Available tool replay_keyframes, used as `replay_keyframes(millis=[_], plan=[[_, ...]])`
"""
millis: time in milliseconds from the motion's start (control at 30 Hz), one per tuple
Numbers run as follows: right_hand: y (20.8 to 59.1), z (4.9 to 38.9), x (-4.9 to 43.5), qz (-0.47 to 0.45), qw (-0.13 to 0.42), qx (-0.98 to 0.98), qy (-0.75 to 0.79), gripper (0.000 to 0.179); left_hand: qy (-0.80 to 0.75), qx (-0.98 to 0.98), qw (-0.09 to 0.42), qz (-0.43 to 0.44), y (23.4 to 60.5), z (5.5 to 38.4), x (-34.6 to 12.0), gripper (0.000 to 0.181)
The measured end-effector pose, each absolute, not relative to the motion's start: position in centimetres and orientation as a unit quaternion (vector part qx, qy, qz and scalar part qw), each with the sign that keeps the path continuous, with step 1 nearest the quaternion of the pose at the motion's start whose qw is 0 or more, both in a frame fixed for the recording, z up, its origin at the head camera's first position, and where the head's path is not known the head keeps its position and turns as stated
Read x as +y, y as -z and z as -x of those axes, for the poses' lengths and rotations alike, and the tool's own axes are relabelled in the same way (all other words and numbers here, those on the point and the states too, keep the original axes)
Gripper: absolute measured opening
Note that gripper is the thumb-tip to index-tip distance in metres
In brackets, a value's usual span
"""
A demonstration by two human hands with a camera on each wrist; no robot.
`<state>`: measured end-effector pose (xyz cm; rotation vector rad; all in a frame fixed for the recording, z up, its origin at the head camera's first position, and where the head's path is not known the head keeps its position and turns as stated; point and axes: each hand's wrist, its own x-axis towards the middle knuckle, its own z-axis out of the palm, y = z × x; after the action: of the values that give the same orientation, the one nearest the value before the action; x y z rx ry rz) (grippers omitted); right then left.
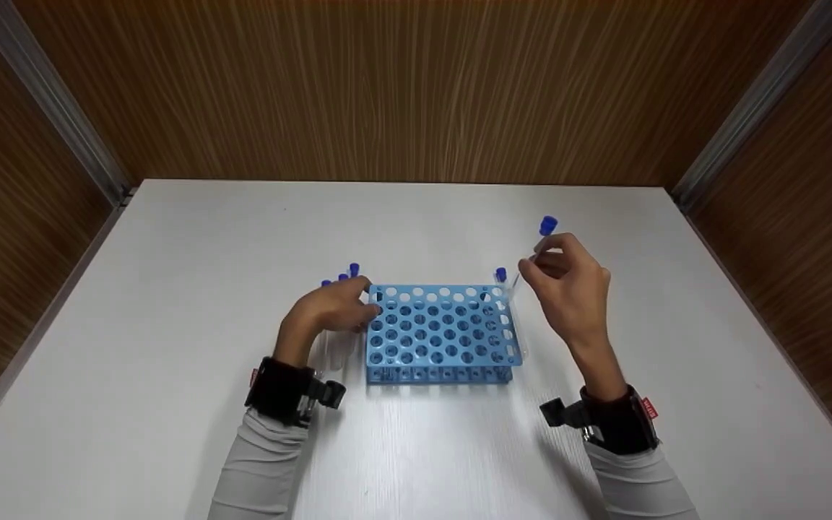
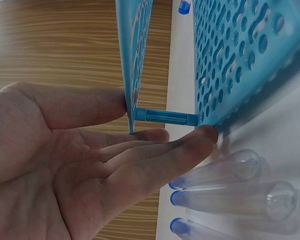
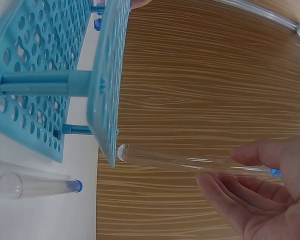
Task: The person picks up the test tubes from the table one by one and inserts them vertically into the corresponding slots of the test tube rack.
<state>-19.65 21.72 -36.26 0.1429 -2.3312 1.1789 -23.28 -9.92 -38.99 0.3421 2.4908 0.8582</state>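
Observation:
A blue test tube rack (image 1: 445, 325) with rows of round holes stands on the white table. My left hand (image 1: 336, 307) grips its left end, thumb on the top plate and fingers at the side, as the left wrist view shows. With thumb and fingers, my right hand (image 1: 571, 285) pinches a clear test tube (image 3: 175, 159) with a blue cap (image 1: 548, 225). The tube is tilted, its rounded bottom near the rack's right back corner; whether it touches the rack I cannot tell.
Several capped test tubes (image 2: 235, 200) lie on the table left of the rack, partly hidden by the left hand. Another capped tube (image 3: 37, 186) lies close by the rack's right side. Wood-grain panels (image 1: 416, 94) stand behind the table (image 1: 206, 238) and on both sides.

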Motion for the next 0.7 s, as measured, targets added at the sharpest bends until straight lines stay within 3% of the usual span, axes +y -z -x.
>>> replay_keyframes(millis=[700], plan=[[36.72, 19.60, 21.32, -0.054, 0.183, -0.887, -0.421, 0.017, -0.316, 0.910, 0.242, -0.120, 38.92, 23.19, -9.93, 0.063]])
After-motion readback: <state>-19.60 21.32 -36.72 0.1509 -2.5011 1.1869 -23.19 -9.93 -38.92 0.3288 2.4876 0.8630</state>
